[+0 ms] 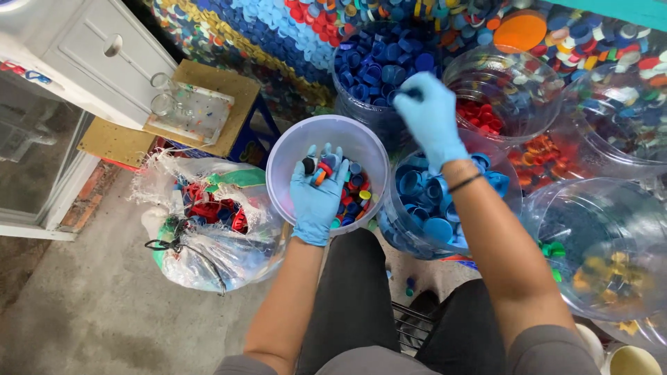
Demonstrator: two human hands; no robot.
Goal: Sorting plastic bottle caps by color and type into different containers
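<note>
Caps of mixed colours lie in the white bucket, which stands between the knees at the middle of the view. A handful of them, black, orange and blue among others, is cupped in the left hand, whose gloved fingers are curled loosely upward inside the bucket. The right hand is stretched forward over the clear jar of dark blue caps; its fingertips are pinched narrow, but whether a cap is held between them cannot be told. Just below that arm a jar of light blue caps is seen, with a jar of red caps beyond it. A tied plastic sack of caps sits to the left. Since the two blue jars stand close together, a cap could easily be dropped into the wrong shade, and the loosely cupped handful could spill if the left hand tilted.
</note>
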